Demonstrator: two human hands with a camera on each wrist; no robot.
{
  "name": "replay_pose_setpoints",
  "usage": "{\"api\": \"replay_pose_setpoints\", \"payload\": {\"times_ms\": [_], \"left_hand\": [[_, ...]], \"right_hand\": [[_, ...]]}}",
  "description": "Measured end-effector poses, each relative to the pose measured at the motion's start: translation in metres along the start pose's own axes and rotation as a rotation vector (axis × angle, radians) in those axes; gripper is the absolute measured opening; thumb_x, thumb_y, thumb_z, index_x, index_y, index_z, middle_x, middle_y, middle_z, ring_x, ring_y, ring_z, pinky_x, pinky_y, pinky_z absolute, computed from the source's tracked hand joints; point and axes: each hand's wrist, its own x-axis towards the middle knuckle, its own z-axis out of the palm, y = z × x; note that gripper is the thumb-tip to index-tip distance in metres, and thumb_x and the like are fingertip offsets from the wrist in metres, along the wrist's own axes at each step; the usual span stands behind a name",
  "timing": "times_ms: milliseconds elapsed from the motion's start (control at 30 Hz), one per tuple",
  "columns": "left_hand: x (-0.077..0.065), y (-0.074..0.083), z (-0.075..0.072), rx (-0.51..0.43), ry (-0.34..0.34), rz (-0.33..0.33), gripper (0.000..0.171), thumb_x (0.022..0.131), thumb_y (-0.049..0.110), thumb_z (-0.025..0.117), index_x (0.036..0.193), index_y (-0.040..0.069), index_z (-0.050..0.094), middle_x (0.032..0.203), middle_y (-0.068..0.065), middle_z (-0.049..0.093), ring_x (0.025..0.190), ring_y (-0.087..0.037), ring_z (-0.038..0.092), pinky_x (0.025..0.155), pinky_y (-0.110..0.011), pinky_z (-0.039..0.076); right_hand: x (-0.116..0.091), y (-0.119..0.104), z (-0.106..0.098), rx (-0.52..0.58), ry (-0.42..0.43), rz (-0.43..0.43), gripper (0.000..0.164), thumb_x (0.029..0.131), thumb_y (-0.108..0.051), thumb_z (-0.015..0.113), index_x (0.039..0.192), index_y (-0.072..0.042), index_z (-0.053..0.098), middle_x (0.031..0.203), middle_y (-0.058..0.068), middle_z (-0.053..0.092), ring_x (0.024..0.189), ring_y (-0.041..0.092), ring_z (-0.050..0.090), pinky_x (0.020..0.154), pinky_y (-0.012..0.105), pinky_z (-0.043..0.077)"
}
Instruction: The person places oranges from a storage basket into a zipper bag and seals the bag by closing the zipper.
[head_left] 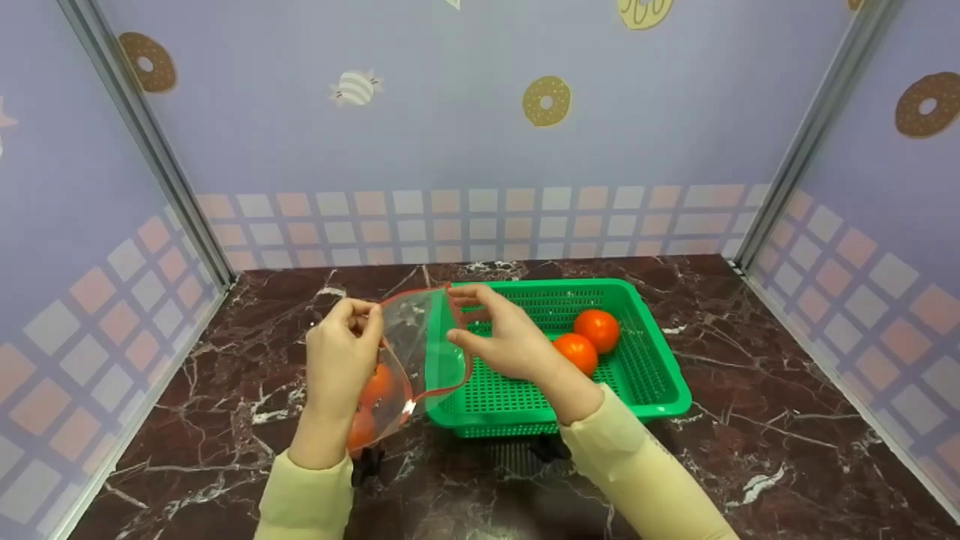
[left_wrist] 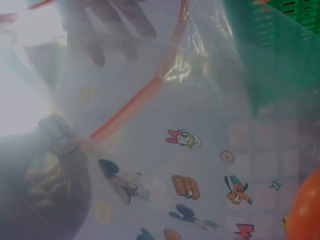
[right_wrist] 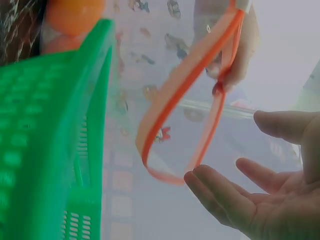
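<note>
A clear plastic bag (head_left: 412, 319) with a red-orange rim hangs between the hands, its mouth spread wide. My left hand (head_left: 337, 360) pinches the rim on the near left side with thumb and fingers. Two tomatoes (head_left: 377, 384) lie low in the bag, partly behind that hand. My right hand (head_left: 514, 341) holds its fingers loosely extended, nothing gripped. In the right wrist view its fingertips (right_wrist: 200, 175) are right at the lower end of the looped rim (right_wrist: 175, 92). Beneath it stands a green plastic basket (head_left: 664, 367) with two more tomatoes (head_left: 596, 331) inside.
The dark red marble-patterned tabletop (head_left: 757, 420) lies under everything. Small black objects (head_left: 549, 448) sit at the basket's near side and below the bag. Patterned panels (head_left: 465, 150) with metal corner posts (head_left: 795, 150) enclose the back and sides.
</note>
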Motion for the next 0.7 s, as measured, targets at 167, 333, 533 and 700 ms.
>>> {"api": "replay_pose_setpoints", "payload": {"times_ms": [167,333,533,700], "left_hand": [[0.0,0.0,0.0,-0.001,0.001,0.001,0.015,0.101,0.013,0.062,0.098,0.002,0.072,0.063,-0.007,0.07,0.037,-0.003,0.048,0.039,-0.019,0.038],[0.001,0.0,0.0,0.004,0.002,0.004,0.015,0.101,0.013,0.062,0.098,0.002,0.072,0.063,-0.007,0.07,0.036,-0.003,0.047,0.038,-0.019,0.036],[0.001,0.0,0.0,0.013,0.009,-0.003,0.015,0.101,0.014,0.063,0.097,0.003,0.073,0.064,-0.007,0.07,0.037,-0.003,0.048,0.039,-0.019,0.036],[0.0,0.001,0.0,0.006,0.007,0.001,0.015,0.101,0.014,0.063,0.097,0.003,0.073,0.064,-0.007,0.07,0.037,-0.001,0.047,0.039,-0.019,0.036]], "right_hand": [[0.002,0.001,-0.013,-0.043,0.032,0.019,0.054,0.099,-0.023,0.07,0.149,-0.018,0.049,0.149,0.011,0.055,0.129,0.03,0.062,0.102,0.048,0.055],[0.007,0.005,-0.028,-0.071,0.019,0.1,0.055,0.1,-0.025,0.07,0.15,-0.023,0.048,0.151,0.008,0.053,0.132,0.029,0.059,0.103,0.049,0.054],[0.017,0.018,-0.045,-0.144,-0.046,0.214,0.056,0.099,-0.027,0.071,0.149,-0.024,0.048,0.154,0.009,0.05,0.139,0.032,0.053,0.109,0.053,0.049],[0.022,0.033,-0.059,-0.251,-0.13,0.275,0.059,0.097,-0.025,0.073,0.149,-0.019,0.048,0.157,0.015,0.047,0.141,0.035,0.05,0.111,0.054,0.047]]}}
